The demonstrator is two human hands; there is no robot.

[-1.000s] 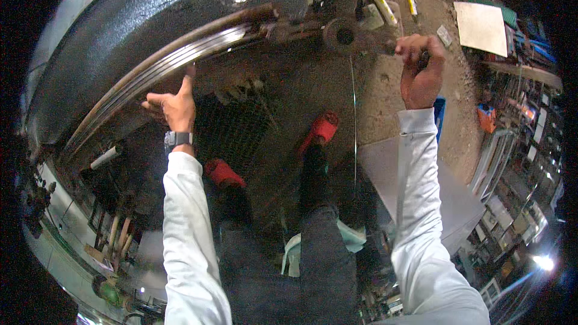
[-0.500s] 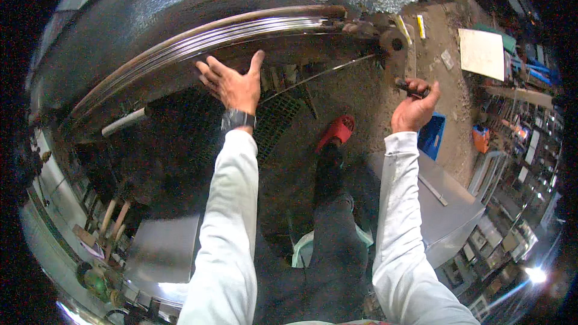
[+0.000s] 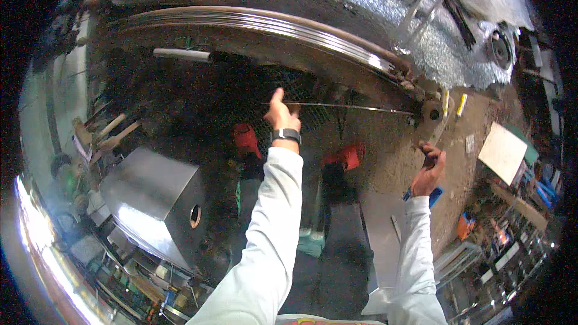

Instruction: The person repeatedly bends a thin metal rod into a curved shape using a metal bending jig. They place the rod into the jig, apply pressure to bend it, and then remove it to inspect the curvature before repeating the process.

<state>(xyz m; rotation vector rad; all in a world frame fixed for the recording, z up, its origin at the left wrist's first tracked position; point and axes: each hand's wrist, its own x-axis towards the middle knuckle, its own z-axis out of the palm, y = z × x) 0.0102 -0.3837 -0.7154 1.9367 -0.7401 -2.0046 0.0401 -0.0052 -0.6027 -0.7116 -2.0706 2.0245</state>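
My left hand (image 3: 282, 115) is closed about the free end of a thin metal rod (image 3: 355, 106), with one finger pointing up; motion blurs the fingers somewhat. From there the rod runs right, nearly level, to a round rusty metal fitting (image 3: 431, 110) at the bench's right end. Below that fitting, my right hand (image 3: 429, 171) is wrapped round a dark handle (image 3: 428, 150). A flat metal lever (image 3: 441, 129) leads from the handle up toward the fitting. Beyond my left hand, a bundle of shiny metal rods (image 3: 289, 31) lies along a long rusty bar.
Crumpled silvery sheeting (image 3: 433, 60) covers the far surface. A boxy sheet-metal piece (image 3: 150, 180) stands at left, near wooden tool handles (image 3: 123, 132). Red shoes (image 3: 247, 139) show below. A pale square board (image 3: 503, 152) and an orange object (image 3: 465, 226) lie at right.
The view has turned, shifting the scene. My left hand, spread before, has come down onto the rod, which now runs straighter. My right hand keeps its hold on the handle.
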